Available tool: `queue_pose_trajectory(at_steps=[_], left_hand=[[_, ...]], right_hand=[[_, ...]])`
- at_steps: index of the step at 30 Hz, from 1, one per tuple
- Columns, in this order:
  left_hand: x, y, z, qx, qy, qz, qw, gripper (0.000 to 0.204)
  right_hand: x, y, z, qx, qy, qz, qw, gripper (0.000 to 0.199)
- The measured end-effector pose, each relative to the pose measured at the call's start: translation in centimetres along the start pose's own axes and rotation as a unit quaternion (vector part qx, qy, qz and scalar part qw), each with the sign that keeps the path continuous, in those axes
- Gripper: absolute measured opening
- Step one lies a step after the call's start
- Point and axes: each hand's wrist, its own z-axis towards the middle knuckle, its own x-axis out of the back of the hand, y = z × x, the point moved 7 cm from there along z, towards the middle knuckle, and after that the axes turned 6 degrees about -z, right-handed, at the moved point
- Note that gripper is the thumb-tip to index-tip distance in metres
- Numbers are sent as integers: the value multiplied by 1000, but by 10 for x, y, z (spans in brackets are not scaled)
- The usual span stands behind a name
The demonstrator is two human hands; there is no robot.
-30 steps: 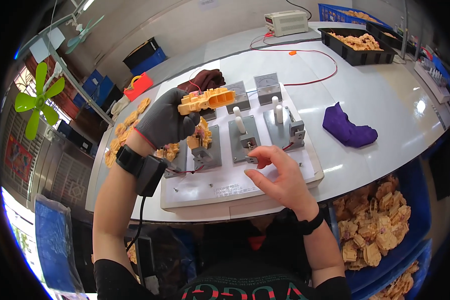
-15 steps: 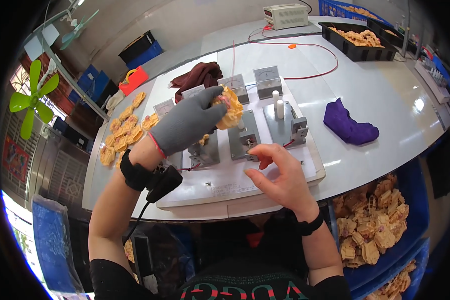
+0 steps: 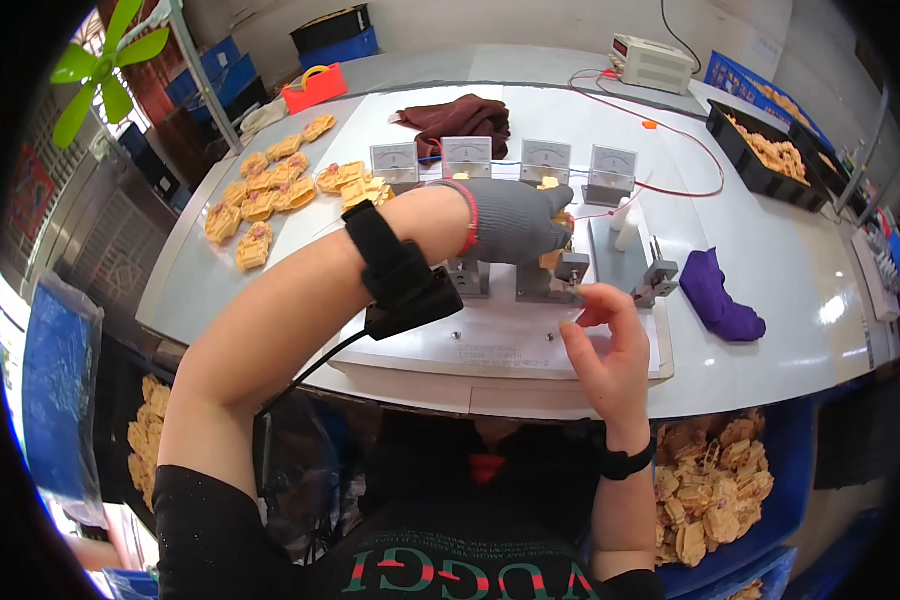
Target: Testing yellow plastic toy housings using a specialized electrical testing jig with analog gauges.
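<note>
Over the white test fixture board (image 3: pixel 530 345), your left hand (image 3: pixel 515 222), in a grey knit glove, reaches across from the left and closes around a small tan moulded part (image 3: pixel 552 258) that sits at the metal clamp block (image 3: pixel 568 270) near the board's middle; only a sliver of the part shows under the glove. Your right hand (image 3: pixel 605 345), bare, hovers above the board's front right area with thumb and forefinger pinched together just beside that clamp; whether anything lies between the fingertips cannot be told. A black strap unit (image 3: pixel 402 275) wraps your left forearm, its cable trailing down past the board's front edge. Along the board's back edge stand four small analogue meters (image 3: pixel 505 160), with a dark red cloth (image 3: pixel 460 115) just behind them. Left of the board, tan moulded parts (image 3: pixel 270 190) lie scattered on the table. Right of the board lies a purple cloth (image 3: pixel 720 300), and far beyond its back right corner a black tray (image 3: pixel 760 150) holds more tan parts.
</note>
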Motion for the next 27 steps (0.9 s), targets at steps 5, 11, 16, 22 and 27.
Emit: queue_pose_trajectory(at_steps=[5,11,16,22,27], left_hand=[[39,-32,-89,-124,287,-137,940,50],[39,-237,-150,122,375,-132,910,51],[16,-328,-121,236,297,-161,911,66],[18,-316,-23,159,289,23,944,80],[16,-312,-17,255,267,-6,929,74]], right_hand=[[10,13,-6,-46,104,-4,994,28],[12,10,-6,-22,91,-24,995,10],[11,11,-9,-43,94,-60,993,3],[7,16,-13,-58,95,-93,989,2],[5,18,-13,-68,92,-89,989,2]])
